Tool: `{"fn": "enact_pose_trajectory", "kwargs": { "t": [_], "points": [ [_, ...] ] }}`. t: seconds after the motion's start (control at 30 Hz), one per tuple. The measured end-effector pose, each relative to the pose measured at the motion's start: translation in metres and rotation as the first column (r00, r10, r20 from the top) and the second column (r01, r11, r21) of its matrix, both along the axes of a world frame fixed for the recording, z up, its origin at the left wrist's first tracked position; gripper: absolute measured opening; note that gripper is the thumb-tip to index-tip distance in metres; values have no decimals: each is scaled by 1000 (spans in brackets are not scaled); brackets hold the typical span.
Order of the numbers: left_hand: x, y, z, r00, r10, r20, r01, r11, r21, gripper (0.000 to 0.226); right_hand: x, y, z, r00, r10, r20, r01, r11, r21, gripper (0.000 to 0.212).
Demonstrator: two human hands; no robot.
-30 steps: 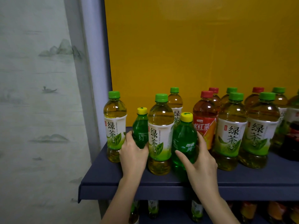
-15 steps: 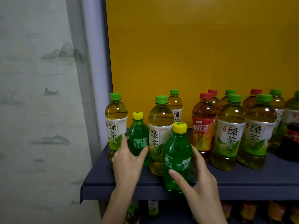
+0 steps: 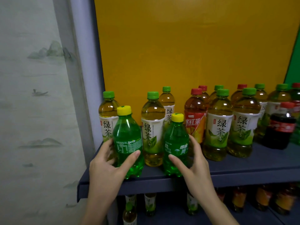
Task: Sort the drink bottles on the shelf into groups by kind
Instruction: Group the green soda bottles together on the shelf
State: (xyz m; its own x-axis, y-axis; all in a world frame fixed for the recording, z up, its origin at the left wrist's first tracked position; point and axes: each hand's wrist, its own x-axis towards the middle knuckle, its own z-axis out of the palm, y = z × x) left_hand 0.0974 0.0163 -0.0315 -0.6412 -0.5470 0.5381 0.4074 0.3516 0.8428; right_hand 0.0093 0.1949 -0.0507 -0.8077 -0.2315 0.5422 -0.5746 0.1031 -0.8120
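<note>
Lower centre of the frame, the left hand (image 3: 103, 166) curls round a green soda bottle (image 3: 128, 143) at the shelf (image 3: 243, 168) edge. A green tea bottle (image 3: 151, 127) stands between it and a second soda bottle (image 3: 176, 143), gripped by the right hand (image 3: 194, 166).

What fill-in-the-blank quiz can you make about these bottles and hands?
1. The left hand holds the left Sprite bottle, whose cap is ____.
2. The right hand holds the right Sprite bottle; between the two stands a tea bottle with a ____ cap.
3. The dark cola bottle at the right has a ____ cap.
Missing words: yellow; green; red.
</note>
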Motion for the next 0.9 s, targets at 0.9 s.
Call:
{"fn": "enact_pose_trajectory", "kwargs": {
  "t": [0.9],
  "points": [
    [-119, 368, -31, 851, -520, 68, 522, 853, -9, 51, 9, 422, -16, 867, -431, 249, 478, 860, -179, 58]
  ]
}}
